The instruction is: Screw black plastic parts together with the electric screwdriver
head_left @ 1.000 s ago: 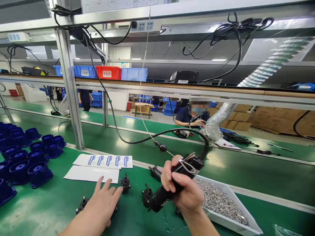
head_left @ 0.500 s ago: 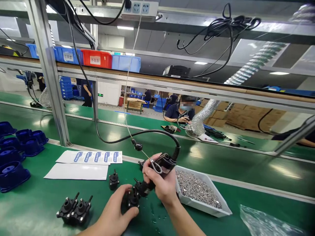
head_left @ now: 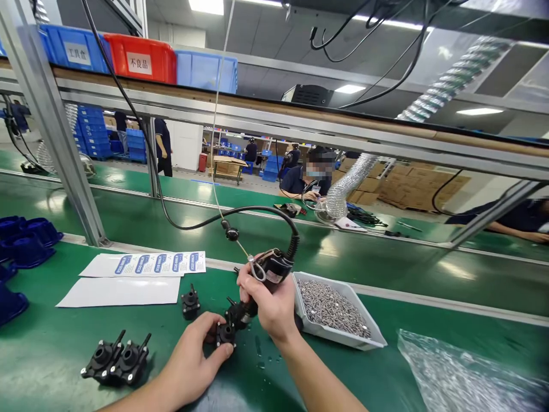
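Observation:
My right hand [head_left: 274, 303] is wrapped round a black corded electric screwdriver [head_left: 274, 269], which slants down to the left. Its tip end reaches the small black plastic housings in front of my left hand; the exact contact is hidden. My left hand [head_left: 195, 357] grips one black plastic housing [head_left: 225, 335] between thumb and fingers, down on the green bench. Another such housing stands right behind it, beside the screwdriver's nose. A single housing [head_left: 190, 302] stands farther left, and a pair of housings [head_left: 115, 357] with silver screws sits at the front left.
A white tray of screws [head_left: 338, 343] stands right of my right hand. Clear plastic bag [head_left: 463, 372] lies at front right. Label sheets [head_left: 128, 292] and blue plastic parts [head_left: 28, 243] are at left. The screwdriver's cable [head_left: 201, 226] loops overhead; a co-worker [head_left: 306, 174] sits opposite.
The view has tilted down and shifted, so the bench things appear farther left and mostly higher. Both hands keep their holds on the housing and the screwdriver.

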Demonstrator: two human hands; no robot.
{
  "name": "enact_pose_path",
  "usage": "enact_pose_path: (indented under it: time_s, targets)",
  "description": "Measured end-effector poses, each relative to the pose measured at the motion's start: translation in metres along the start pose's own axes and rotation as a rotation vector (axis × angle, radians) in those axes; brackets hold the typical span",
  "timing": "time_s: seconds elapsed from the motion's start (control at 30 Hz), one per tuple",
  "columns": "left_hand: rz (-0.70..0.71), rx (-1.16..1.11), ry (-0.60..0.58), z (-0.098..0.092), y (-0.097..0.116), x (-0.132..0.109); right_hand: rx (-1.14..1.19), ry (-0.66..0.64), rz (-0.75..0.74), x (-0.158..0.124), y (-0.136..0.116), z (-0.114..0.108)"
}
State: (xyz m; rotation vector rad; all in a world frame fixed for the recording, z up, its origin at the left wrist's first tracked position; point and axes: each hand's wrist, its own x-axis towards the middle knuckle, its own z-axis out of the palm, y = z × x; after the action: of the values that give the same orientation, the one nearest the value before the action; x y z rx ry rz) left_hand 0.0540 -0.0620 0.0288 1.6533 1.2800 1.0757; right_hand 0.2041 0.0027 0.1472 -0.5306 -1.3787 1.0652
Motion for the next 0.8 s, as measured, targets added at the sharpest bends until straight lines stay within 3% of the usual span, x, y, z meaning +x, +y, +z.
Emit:
enact_pose_path:
  time_s: [0.5,0.8]
  targets:
    - [-0.002,0.001,-0.006,-0.001,0.003,-0.001,0.037,-0.039,-0.027,0.0,0.0,0.001]
    - [-0.02,-0.017,-0.001,0.0,-0.001,0.0,-0.057,0.049,-0.047,0.001,0.022,0.006]
